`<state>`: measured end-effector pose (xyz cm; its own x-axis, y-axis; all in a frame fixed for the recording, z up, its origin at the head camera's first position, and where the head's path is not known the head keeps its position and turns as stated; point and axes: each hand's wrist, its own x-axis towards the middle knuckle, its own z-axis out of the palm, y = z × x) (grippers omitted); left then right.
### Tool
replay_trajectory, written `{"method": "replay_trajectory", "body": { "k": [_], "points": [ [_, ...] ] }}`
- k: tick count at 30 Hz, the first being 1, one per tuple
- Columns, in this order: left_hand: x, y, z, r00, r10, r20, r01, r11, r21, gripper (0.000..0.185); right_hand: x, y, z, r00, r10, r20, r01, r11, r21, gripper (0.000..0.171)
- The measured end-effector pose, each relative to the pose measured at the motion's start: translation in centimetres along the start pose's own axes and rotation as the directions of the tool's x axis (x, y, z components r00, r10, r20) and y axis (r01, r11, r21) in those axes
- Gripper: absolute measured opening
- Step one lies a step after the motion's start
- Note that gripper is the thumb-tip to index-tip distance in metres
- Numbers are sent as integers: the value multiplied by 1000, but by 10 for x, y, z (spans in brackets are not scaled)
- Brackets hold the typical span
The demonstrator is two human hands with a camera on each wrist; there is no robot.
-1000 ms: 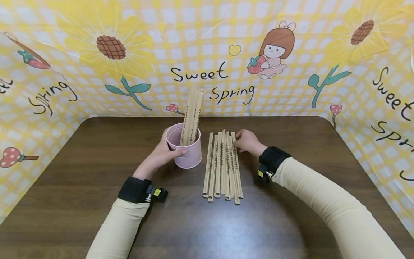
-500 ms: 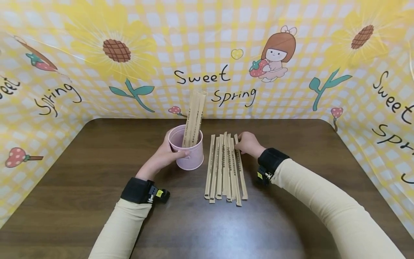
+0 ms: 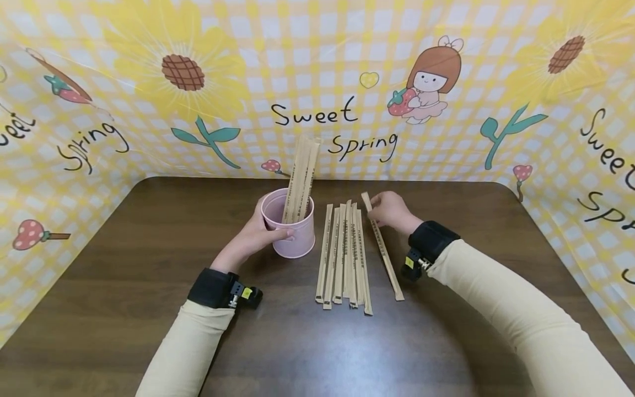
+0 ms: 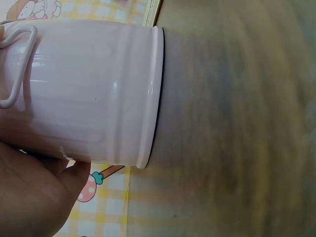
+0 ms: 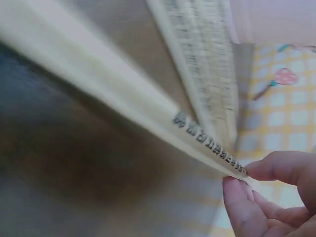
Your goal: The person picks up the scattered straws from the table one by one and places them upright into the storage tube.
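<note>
overhead, we see our left hand gripping the pink bucket, hiding its near side; our right hand pinches one wrapped chopstick beside the row. left wrist: bucket cropped. right wrist: fingertips pinch the blurred chopstick.

Bright, even light, soft sheen on the table; wide-angle edge bending; both wrist views motion-blurred.

On the table, the cup holding sticks stands left of the stick row.
</note>
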<state>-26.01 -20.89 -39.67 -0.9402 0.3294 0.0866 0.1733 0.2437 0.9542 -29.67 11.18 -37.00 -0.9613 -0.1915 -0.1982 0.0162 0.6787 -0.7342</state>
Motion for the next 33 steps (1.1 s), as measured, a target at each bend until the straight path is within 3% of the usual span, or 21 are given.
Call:
{"method": "replay_trajectory", "body": {
  "k": [6, 10, 13, 19, 22, 29, 33],
  "points": [
    [0, 0, 0, 1000, -14, 2, 14, 1000, 6, 97, -4, -30, -32, 993, -78, -86, 89, 987, 133, 50],
    [0, -2, 0, 1000, -12, 6, 12, 1000, -3, 99, -7, -67, -58, 963, -160, -218, 210, 950, 232, 50],
    [1, -1, 0, 1000, -5, 7, 5, 1000, -10, 99, -13, -96, -75, 913, -242, -327, 341, 895, 288, 49],
    [1, 2, 0, 1000, -2, 11, 3, 1000, -7, 99, -24, -137, -84, 813, -329, -480, 541, 733, 413, 41],
    [1, 2, 0, 1000, -6, 9, 6, 1000, -6, 99, -26, -147, -78, 790, -352, -502, 582, 687, 434, 40],
    [1, 2, 1, 1000, -9, 8, 9, 1000, -9, 99, -25, -161, -63, 766, -383, -517, 617, 665, 421, 38],
    [1, 2, 1, 1000, -8, 4, 8, 1000, -11, 99, -23, -165, -51, 767, -421, -485, 618, 688, 381, 36]
  ]
}}
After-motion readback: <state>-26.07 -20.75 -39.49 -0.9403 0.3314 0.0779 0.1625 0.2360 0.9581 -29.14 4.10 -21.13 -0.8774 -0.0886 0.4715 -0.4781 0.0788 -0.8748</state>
